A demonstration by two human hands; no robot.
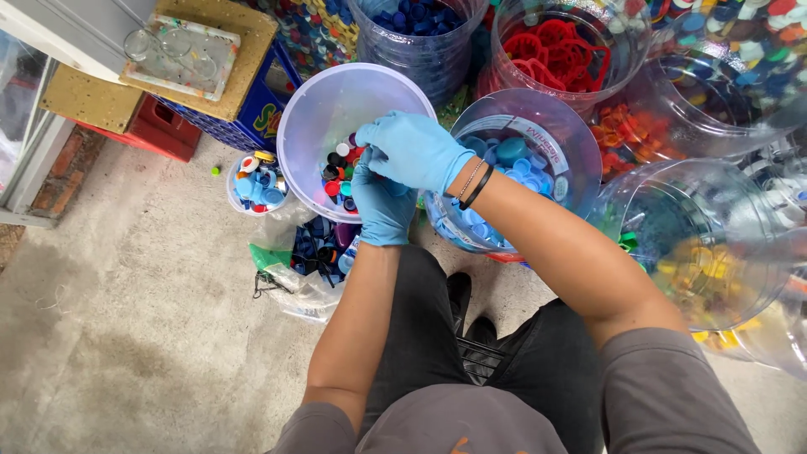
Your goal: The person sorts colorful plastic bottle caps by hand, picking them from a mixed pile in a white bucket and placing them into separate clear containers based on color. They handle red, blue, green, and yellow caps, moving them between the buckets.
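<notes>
Both my hands wear blue gloves and meet over the right edge of a white translucent bucket (307, 118). Inside the bucket lie several mixed-colour bottle caps (339, 172). My left hand (382, 206) reaches up from below with its fingers curled at the caps. My right hand (412, 150) lies over it, fingers bent down toward the same spot. What the fingers hold is hidden. Dark bracelets circle my right wrist.
A clear tub of light-blue caps (513, 160) stands right of the bucket. Beyond are tubs of dark-blue caps (418, 21), red rings (559, 46) and yellow caps (706, 269). A small cup of caps (256, 181), a plastic bag (319, 252) and a blue crate (252, 113) sit left.
</notes>
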